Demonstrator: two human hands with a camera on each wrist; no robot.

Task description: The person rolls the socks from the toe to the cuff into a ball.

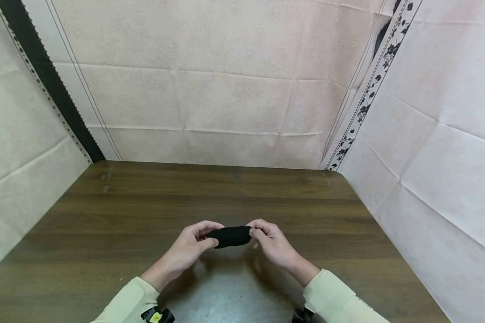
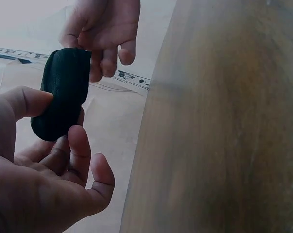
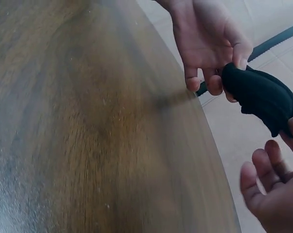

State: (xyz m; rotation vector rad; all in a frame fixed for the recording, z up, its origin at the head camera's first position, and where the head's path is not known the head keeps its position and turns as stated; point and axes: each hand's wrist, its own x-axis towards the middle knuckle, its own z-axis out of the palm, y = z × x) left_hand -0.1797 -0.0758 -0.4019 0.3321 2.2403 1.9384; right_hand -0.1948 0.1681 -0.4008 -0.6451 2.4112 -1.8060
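A small black cloth roll [image 1: 231, 236], soft and folded over on itself, is held up above the table between both hands. Its left end is pinched between thumb and fingers of my left hand [image 1: 186, 248]. My right hand [image 1: 275, 246] pinches the right end the same way. In the left wrist view the roll [image 2: 63, 94] shows a rounded near end, with the left thumb pressed on its side. A fold line runs along the cloth [image 3: 260, 92] in the right wrist view, and its lower edge looks uneven. Whether it is a sock or another fabric piece cannot be told.
The brown wooden table [image 1: 210, 197] spreads beneath the hands. Pale patterned cloth [image 1: 210, 98] hangs behind it, with more cloth sheets at the left and right sides. Dark wrist straps [image 1: 157, 315] sit by the light sleeves [image 1: 131, 298].
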